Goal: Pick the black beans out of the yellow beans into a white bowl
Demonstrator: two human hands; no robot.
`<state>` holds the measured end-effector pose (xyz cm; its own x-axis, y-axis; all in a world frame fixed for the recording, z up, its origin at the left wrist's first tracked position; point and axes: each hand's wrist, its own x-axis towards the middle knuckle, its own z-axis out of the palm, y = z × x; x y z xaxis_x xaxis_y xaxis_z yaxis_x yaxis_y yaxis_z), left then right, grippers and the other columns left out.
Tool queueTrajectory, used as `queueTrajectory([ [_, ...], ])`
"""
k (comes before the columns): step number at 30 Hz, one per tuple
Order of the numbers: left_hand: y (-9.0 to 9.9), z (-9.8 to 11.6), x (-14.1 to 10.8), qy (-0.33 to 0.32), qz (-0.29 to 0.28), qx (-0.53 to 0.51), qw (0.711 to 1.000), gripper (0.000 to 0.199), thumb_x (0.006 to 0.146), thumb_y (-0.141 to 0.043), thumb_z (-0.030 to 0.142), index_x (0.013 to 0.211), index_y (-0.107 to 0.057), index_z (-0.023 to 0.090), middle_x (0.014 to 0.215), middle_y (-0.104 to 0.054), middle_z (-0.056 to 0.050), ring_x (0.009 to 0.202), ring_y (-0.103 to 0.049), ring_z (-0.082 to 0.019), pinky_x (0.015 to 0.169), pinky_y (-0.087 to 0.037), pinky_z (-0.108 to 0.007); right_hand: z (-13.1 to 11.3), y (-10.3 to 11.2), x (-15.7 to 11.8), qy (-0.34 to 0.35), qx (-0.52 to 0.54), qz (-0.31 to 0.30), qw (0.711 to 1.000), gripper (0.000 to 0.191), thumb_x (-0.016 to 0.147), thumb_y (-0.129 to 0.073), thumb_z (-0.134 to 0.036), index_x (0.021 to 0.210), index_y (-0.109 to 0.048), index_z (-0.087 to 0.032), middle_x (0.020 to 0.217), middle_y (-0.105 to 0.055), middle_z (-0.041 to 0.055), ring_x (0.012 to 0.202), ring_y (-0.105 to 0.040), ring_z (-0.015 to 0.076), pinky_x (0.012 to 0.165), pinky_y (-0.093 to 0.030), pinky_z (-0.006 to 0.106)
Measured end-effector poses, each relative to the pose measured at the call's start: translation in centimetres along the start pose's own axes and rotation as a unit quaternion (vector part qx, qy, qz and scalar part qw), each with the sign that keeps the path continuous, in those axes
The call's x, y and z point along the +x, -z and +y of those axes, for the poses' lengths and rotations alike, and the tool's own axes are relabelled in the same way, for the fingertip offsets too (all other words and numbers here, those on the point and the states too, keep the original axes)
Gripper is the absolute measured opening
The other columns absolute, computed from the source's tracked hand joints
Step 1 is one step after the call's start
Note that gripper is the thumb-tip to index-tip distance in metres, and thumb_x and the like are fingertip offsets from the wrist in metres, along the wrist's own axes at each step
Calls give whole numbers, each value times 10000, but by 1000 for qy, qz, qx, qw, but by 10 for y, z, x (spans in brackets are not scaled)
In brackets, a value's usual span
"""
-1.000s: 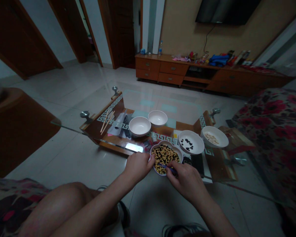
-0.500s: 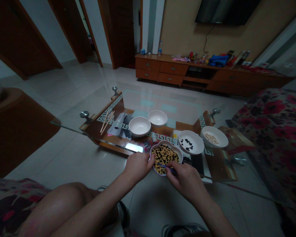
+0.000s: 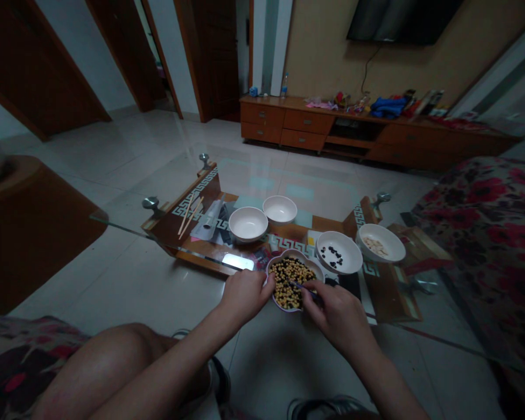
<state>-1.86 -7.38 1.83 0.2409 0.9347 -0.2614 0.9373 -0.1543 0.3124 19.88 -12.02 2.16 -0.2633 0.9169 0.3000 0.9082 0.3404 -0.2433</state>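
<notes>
"Hands?"

"Apart, the bowl between them. The left hand [image 3: 245, 297] rests against the rim of the bowl [image 3: 269, 269]. The right hand [image 3: 339, 318] pinches a blue tool [image 3: 304, 290] over the beans [image 3: 291, 283], and has just shifted slightly rightward."

"Beyond?"

"A white bowl [image 3: 354, 248] of black beans [image 3: 331, 254], 1 of pale bits [image 3: 394, 248], then 2 more [image 3: 280, 209]."

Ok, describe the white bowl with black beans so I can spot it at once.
On the glass-topped coffee table, find the scalloped bowl under the person's right hand. Just past it sits a white bowl holding only a few black beans, unlike the empty bowls and the bowl of pale pieces.
</notes>
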Motion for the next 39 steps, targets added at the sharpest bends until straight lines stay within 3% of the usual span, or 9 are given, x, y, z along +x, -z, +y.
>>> queueTrajectory([
  [4,0,0,0,2,-4,1,1000,624,1044,-286,530,878,-799,216,850,-774,-103,806,-725,-250,702,-484,-316,13,7,2,-54,-54,72,995,409,1014,-440,-439,959,-766,-199,690,-731,56,571,-647,178,591,-394,278],
  [8,3,1,-1,7,-11,-1,1000,616,1042,-294,525,890,-802,210,846,-769,-107,802,-721,-247,701,-482,-312,20,17,4,-163,-97,113,975,399,982,-470,-467,959,-772,-208,692,-735,65,554,-623,186,566,-342,277],
  [13,3,1,0,6,-12,3,1000,613,1043,-292,524,884,-796,214,854,-769,-101,813,-721,-245,717,-487,-312,19,27,6,-275,-130,89,949,308,951,-532,-412,985,-757,-205,677,-714,76,548,-587,192,566,-290,279],
  [19,2,1,0,7,-15,7,1000,619,1044,-289,522,906,-804,207,869,-771,-113,821,-723,-243,717,-487,-308,17,32,8,-339,-158,42,926,296,973,-536,-403,1063,-744,-211,681,-694,78,557,-566,199,560,-244,283],
  [28,1,1,0,8,-7,-1,1000,635,1043,-278,527,886,-806,211,840,-766,-108,796,-718,-247,712,-486,-318,17,30,9,-329,-145,28,933,271,962,-558,-391,1055,-741,-214,692,-705,73,555,-578,190,563,-254,277],
  [33,2,1,-1,11,-11,-1,1000,650,1043,-269,534,891,-808,203,839,-762,-114,798,-714,-253,713,-487,-324,17,24,8,-312,-86,43,945,248,918,-585,-409,992,-747,-235,687,-715,53,575,-619,194,558,-297,267],
  [39,4,2,-1,6,-14,-3,1000,624,1041,-290,526,912,-808,202,863,-768,-113,822,-718,-246,731,-488,-315,18,17,5,-229,-6,20,973,315,916,-533,-474,920,-742,-238,719,-745,54,633,-684,218,571,-369,280],
])
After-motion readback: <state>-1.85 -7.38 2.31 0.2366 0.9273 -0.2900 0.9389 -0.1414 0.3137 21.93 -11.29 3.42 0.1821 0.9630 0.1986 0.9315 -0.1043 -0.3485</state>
